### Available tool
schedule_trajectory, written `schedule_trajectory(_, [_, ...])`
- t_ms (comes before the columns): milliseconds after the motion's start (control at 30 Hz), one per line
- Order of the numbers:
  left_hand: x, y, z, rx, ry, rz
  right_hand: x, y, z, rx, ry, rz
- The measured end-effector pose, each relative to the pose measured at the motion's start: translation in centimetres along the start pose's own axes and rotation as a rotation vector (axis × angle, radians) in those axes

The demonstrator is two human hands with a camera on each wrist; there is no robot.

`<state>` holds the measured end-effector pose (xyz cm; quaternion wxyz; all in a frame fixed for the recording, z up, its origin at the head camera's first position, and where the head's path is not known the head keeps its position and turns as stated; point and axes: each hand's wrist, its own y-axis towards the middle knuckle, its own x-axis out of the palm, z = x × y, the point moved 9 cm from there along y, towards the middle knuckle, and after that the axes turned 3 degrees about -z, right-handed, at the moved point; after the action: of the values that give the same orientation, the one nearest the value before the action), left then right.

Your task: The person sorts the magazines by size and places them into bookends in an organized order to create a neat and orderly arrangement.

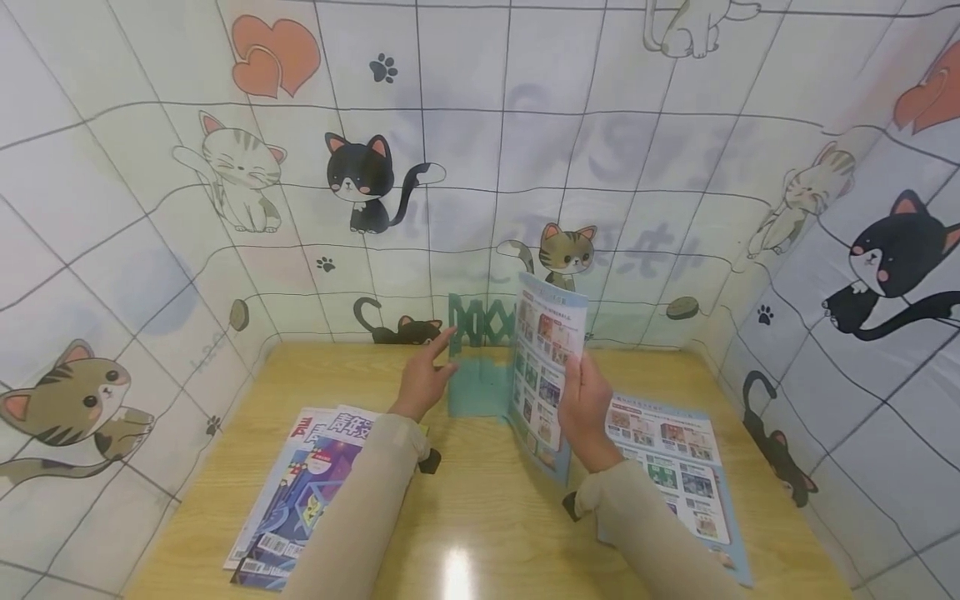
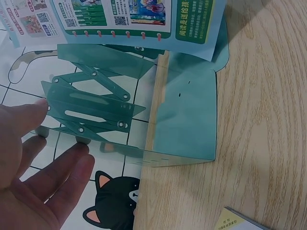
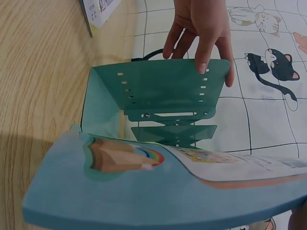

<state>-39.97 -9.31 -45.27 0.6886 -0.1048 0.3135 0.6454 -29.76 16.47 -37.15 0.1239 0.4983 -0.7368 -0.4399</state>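
Note:
A green metal expandable bookend (image 1: 480,392) stands against the back wall, with folding crossed bars between its plates. My left hand (image 1: 426,379) pinches the upright edge of its left plate (image 3: 163,79), the thumb on one face and fingertips (image 2: 82,139) on the other. On the opposite side, my right hand (image 1: 587,412) grips a thin blue-bordered magazine (image 1: 551,358) by its near edge, holding it upright. Printed pictures and codes cover the side facing left. The magazine's lower far corner overlaps the bookend's base (image 2: 187,115) and hides its right part.
Several purple-blue magazines (image 1: 315,483) lie overlapping on the table's left, partly under my left forearm. Another blue-bordered magazine (image 1: 693,467) lies flat at the right, partly behind my right sleeve. A cat-print sheet (image 1: 480,167) encloses the wooden table (image 1: 480,533) at the back and sides.

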Motion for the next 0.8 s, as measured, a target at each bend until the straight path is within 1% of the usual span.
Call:
schedule_trajectory(100, [0.1, -0.1, -0.1, -0.004, -0.004, -0.005, 0.0, 0.1, 0.1, 0.002, -0.011, -0.005])
schedule_trajectory(233, [0.1, 0.0, 0.0, 0.005, -0.003, 0.002, -0.4, 0.3, 0.4, 0.026, -0.033, -0.005])
schedule_trajectory(500, [0.1, -0.1, 0.2, -0.01, 0.019, 0.008, -1.9, 0.3, 1.5, 0.094, -0.057, 0.021])
schedule_trajectory(600, [0.2, -0.1, 0.2, -0.015, 0.021, 0.006, -2.7, 0.3, 1.4, 0.087, -0.072, 0.045])
schedule_trajectory(733, [0.1, -0.1, 0.2, -0.017, 0.031, 0.002, -3.4, 0.3, 0.9, 0.035, -0.073, 0.081])
schedule_trajectory(800, [0.1, -0.1, 0.3, -0.018, 0.03, 0.002, -3.7, 0.2, 0.8, 0.023, -0.069, 0.09])
